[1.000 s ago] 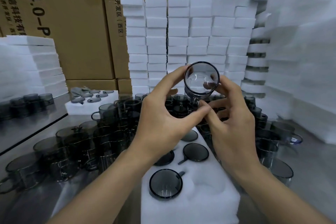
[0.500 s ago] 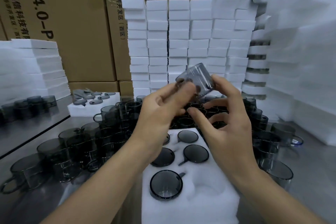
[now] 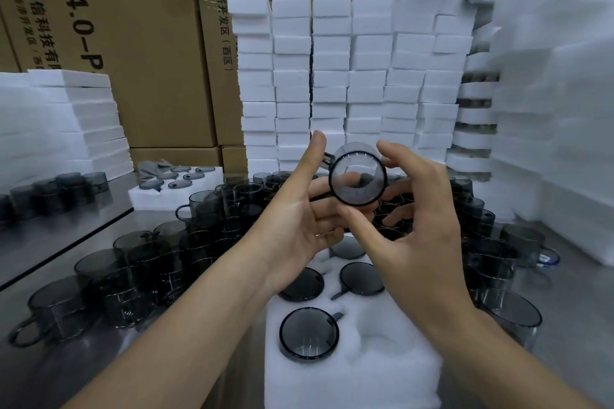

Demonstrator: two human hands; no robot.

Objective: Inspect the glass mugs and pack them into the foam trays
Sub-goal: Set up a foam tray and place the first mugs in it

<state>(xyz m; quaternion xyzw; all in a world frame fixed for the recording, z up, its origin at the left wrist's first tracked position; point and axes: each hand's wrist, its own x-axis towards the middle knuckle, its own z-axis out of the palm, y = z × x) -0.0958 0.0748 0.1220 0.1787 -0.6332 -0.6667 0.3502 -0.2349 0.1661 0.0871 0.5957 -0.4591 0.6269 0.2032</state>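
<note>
A smoky grey glass mug (image 3: 357, 176) is held up at chest height with its round end facing me and its handle toward the left. My left hand (image 3: 299, 219) supports it from the left with fingers under it. My right hand (image 3: 415, 226) grips it from the right, thumb below the rim. Below the hands lies a white foam tray (image 3: 392, 362) with several mugs seated in its pockets, one at the front left (image 3: 309, 337), and an empty pocket at the front right.
Many loose grey mugs (image 3: 133, 269) crowd the steel table on the left, behind and on the right (image 3: 508, 315). A second filled foam tray (image 3: 143, 196) sits at the back left. Stacks of white foam (image 3: 332, 83) and cardboard boxes (image 3: 139, 43) wall in the back.
The mug was turned in both hands: from round end facing me, to its side showing, to a round end facing me again with the handle at left. The hands sit slightly lower.
</note>
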